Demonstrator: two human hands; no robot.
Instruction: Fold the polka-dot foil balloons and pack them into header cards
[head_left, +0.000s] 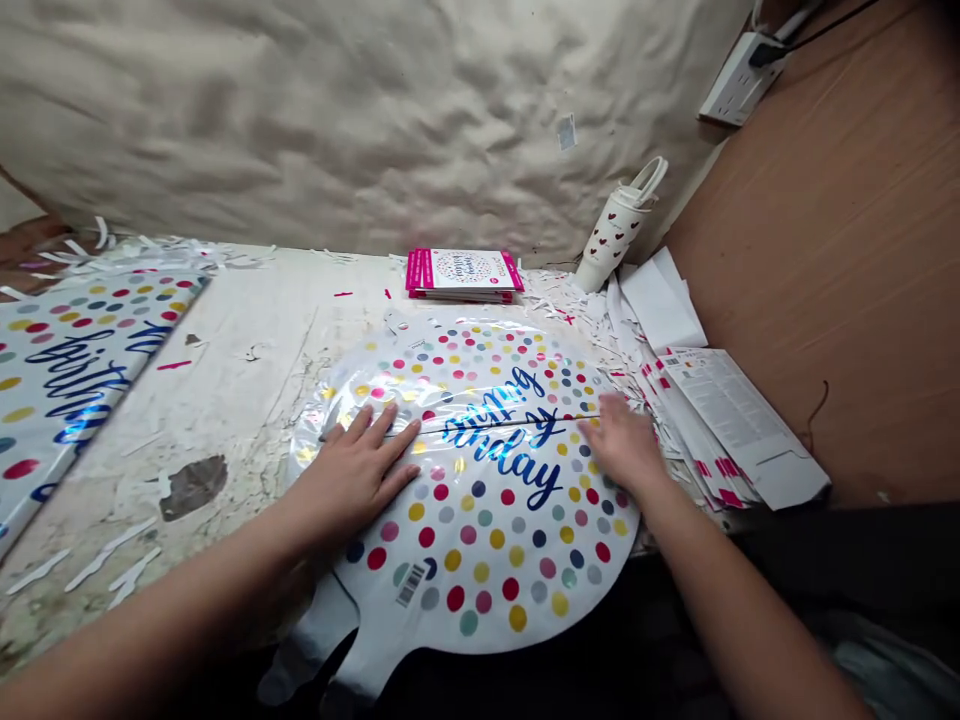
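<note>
A flat, uninflated foil balloon with coloured dots and blue birthday lettering lies in front of me. A crease runs across its middle, and the lettering breaks along that line. Its tail hangs past the table's front edge at lower left. My left hand rests on the balloon left of the lettering, palm down with fingers spread. At the right end of the crease, my right hand has its fingers curled in and pressed together on the foil, slightly blurred.
More dotted foil balloons lie at left. A stack of pink-edged packets sits behind, beside a heart-patterned tumbler. Paper scraps litter the table. Printed card sleeves lean at right near the brown panel.
</note>
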